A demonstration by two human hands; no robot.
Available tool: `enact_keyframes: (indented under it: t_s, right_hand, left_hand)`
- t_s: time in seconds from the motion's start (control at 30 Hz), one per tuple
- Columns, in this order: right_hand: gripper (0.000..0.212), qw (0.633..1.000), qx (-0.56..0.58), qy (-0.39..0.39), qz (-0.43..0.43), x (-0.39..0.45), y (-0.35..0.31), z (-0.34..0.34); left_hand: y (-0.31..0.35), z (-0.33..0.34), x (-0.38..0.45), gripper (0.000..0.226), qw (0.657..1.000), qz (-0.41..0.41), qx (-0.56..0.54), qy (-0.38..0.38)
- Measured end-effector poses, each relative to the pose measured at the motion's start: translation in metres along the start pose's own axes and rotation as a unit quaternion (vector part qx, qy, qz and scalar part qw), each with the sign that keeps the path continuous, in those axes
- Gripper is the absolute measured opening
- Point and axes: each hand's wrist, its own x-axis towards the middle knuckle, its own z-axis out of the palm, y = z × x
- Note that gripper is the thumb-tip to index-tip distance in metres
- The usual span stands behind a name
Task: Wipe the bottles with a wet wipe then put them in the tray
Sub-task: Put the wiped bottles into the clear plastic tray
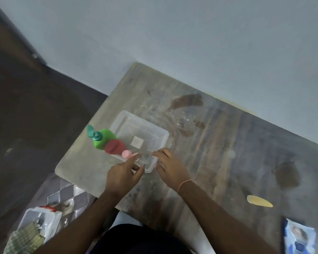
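Observation:
A clear plastic tray sits near the left end of the worn wooden table. Along its left wall stand three bottles: a green one with a teal pump, one with a red cap, and a small one with a pink cap. They appear to be inside the tray. My left hand holds the tray's near rim, index finger stretched towards the pink cap. My right hand grips the near corner, fingers curled over the rim. No wipe shows in either hand.
A blue wet-wipe pack lies at the table's near right corner, with a yellowish oblong object beyond it. The grey wall runs along the table's far edge. Below the table's left edge stands a white container with a checked cloth.

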Motion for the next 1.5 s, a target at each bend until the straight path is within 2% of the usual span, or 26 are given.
enact_keyframes:
  t_s: [0.17, 0.33, 0.43, 0.53, 0.73, 0.87, 1.03, 1.2, 1.4, 1.5]
  right_hand:
    - [0.043, 0.997, 0.006, 0.046, 0.065, -0.062, 0.041, -0.028]
    - [0.043, 0.986, 0.011, 0.106, 0.127, -0.131, 0.088, -0.048]
    - [0.039, 0.973, 0.019, 0.151, 0.175, -0.173, 0.117, -0.057]
    - [0.034, 0.956, 0.012, 0.189, 0.224, -0.214, 0.147, -0.068]
    - [0.028, 0.91, -0.022, 0.258, 0.325, -0.276, 0.208, -0.09]
    - [0.027, 0.89, -0.024, 0.26, 0.374, -0.292, 0.237, -0.099]
    - [0.03, 0.885, -0.025, 0.235, 0.401, -0.293, 0.26, -0.1]
    - [0.019, 0.892, -0.025, 0.247, 0.378, -0.291, 0.267, -0.096]
    - [0.019, 0.908, -0.044, 0.265, 0.321, -0.273, 0.25, -0.094]
    - [0.016, 0.923, -0.045, 0.263, 0.276, -0.252, 0.233, -0.087]
  left_hand:
    - [0.064, 0.027, 0.005, 0.044, 0.994, 0.074, -0.02, -0.073]
    - [0.135, 0.072, -0.004, 0.042, 0.969, 0.174, -0.038, -0.173]
    - [0.182, 0.1, -0.021, 0.041, 0.954, 0.219, -0.065, -0.194]
    - [0.228, 0.129, -0.036, 0.035, 0.942, 0.233, -0.069, -0.231]
    - [0.3, 0.193, -0.052, 0.047, 0.907, 0.262, -0.096, -0.317]
    - [0.331, 0.225, -0.053, 0.04, 0.909, 0.278, -0.073, -0.302]
    - [0.342, 0.247, -0.054, 0.033, 0.917, 0.271, -0.045, -0.29]
    - [0.338, 0.255, -0.053, 0.032, 0.921, 0.265, -0.053, -0.28]
    - [0.31, 0.232, -0.045, 0.033, 0.926, 0.249, -0.104, -0.263]
    - [0.286, 0.209, -0.042, 0.031, 0.942, 0.2, -0.126, -0.237]
